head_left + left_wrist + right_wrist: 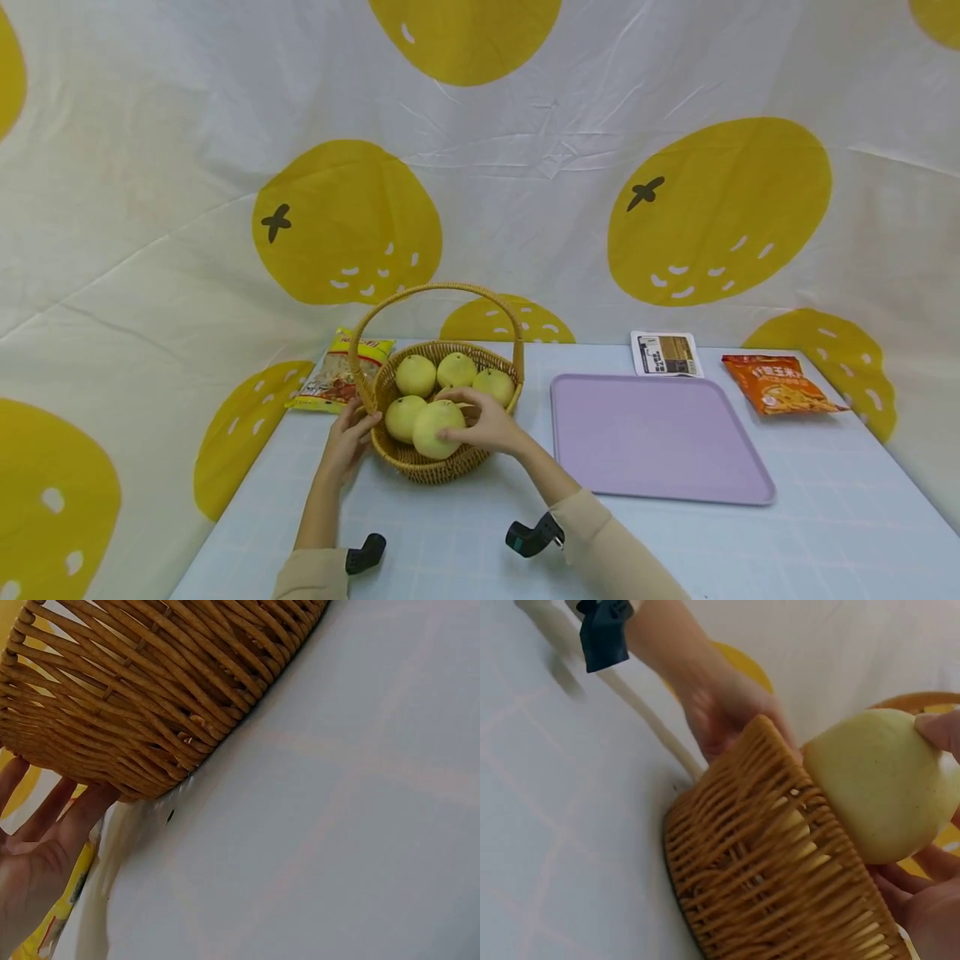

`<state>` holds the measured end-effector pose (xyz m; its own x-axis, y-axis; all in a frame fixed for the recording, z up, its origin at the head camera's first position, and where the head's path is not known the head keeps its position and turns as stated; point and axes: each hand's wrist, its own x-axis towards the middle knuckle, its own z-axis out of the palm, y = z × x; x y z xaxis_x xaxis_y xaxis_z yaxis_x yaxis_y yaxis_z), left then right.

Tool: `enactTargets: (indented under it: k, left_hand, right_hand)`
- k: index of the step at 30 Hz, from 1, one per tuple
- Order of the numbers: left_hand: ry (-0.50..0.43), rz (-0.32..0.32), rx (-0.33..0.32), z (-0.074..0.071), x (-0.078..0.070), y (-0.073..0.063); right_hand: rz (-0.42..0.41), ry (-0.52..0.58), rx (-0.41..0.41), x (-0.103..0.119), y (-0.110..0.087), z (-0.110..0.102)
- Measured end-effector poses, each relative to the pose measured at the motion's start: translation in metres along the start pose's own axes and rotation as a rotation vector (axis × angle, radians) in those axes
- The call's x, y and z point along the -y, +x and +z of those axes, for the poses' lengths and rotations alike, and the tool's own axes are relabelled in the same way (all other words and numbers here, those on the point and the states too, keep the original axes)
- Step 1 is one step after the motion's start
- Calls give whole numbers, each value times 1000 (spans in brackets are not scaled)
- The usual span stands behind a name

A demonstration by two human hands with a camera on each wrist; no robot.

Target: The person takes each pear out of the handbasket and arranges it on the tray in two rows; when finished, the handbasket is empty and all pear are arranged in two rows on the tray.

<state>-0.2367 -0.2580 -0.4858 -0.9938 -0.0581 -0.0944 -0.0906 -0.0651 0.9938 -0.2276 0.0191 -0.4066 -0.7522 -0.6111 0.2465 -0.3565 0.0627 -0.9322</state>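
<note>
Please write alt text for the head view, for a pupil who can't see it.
A right hand grips a round pale-yellow fruit at a wicker basket holding more fruit; the left hand touches the basket's side. A lilac tray lies to the right, an orange packet beyond it.

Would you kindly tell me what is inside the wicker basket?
Pale yellow-green fruits lie inside; another fruit is in the right hand's grip. Whatever lies beneath the fruits is covered.
</note>
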Motion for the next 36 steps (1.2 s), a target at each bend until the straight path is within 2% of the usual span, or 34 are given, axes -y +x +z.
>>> enactTargets:
  k: [6, 11, 18, 26, 33, 36]
  left_hand:
    - [-3, -9, -1, -2, 0, 0]
    - [-3, -22, -4, -3, 0, 1]
    - [10, -25, 1, -3, 1, 1]
    - [2, -17, 3, -2, 1, 0]
    - [-3, -29, -5, 1, 0, 0]
    - [-15, -33, -15, 1, -1, -2]
  right_hand:
    - [-42, 17, -39, 6, -12, -18]
    - [-62, -50, -73, 4, -23, -37]
    - [-16, -75, -126, -21, -36, -67]
    - [29, -97, -201, -31, -52, -97]
    - [97, -173, -311, -46, -59, -120]
    - [109, -186, -354, -43, -61, -125]
